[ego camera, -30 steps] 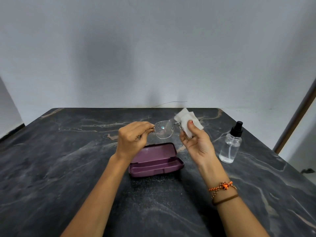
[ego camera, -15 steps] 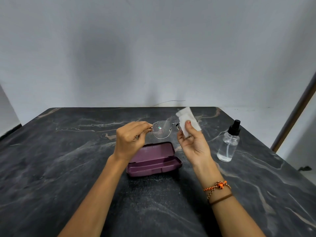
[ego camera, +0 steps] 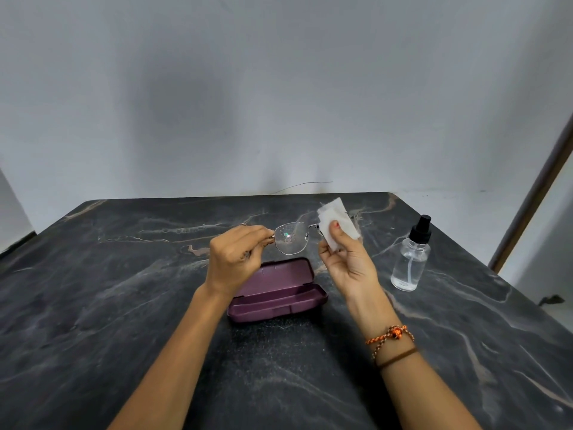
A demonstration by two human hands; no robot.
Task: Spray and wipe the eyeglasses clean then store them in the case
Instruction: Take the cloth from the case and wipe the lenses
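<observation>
The thin metal-framed eyeglasses (ego camera: 291, 238) hang in the air above the table, droplets speckling the visible left lens. My left hand (ego camera: 235, 259) pinches the frame at its left hinge. My right hand (ego camera: 347, 262) holds a folded white cloth (ego camera: 336, 223) pressed around the other lens, which is hidden by the cloth. Below the hands the purple glasses case (ego camera: 279, 293) lies open and empty on the dark marble table (ego camera: 124, 305). A clear spray bottle (ego camera: 410, 256) with a black nozzle stands upright to the right of my right hand.
A pale wall rises just behind the table's far edge. The table's right edge runs diagonally past the bottle, with a brown door frame (ego camera: 533, 200) beyond it.
Both hands with glasses and cloth have held nearly the same pose; my right thumb has shifted slightly on the cloth over the lens.
</observation>
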